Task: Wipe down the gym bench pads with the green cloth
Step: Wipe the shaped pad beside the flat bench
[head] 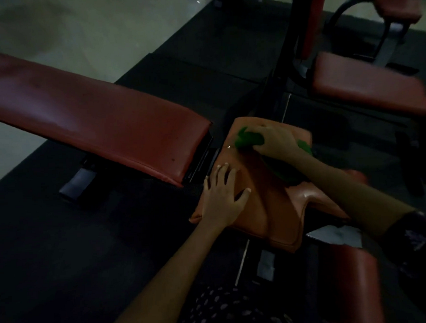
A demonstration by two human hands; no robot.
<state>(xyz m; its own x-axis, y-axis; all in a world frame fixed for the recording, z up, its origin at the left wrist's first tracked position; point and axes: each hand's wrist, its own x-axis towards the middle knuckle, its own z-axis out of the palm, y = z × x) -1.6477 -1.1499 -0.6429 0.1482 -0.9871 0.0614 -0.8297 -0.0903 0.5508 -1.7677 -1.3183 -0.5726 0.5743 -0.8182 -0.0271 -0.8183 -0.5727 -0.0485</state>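
A: Green cloth (248, 137), bunched, on the orange seat pad (262, 203) of the bench. Long axis?

B: Runs from the pad's far-left corner toward its right edge; most lies under the right hand (274, 141), a tail trailing beneath the wrist.

A: Right hand state?

B: Fingers curled, gripping the cloth against the pad. Left hand (223, 192) flat, fingers spread, pressing the pad's near-left side. Long red pad (95, 115) lies left, apart.

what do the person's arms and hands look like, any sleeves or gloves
Both hands are bare, no gloves. The left hand and its forearm show no sleeve. The right hand has a bare forearm too, ending in a dark patterned sleeve near the elbow. No rings are discernible in the dim light.
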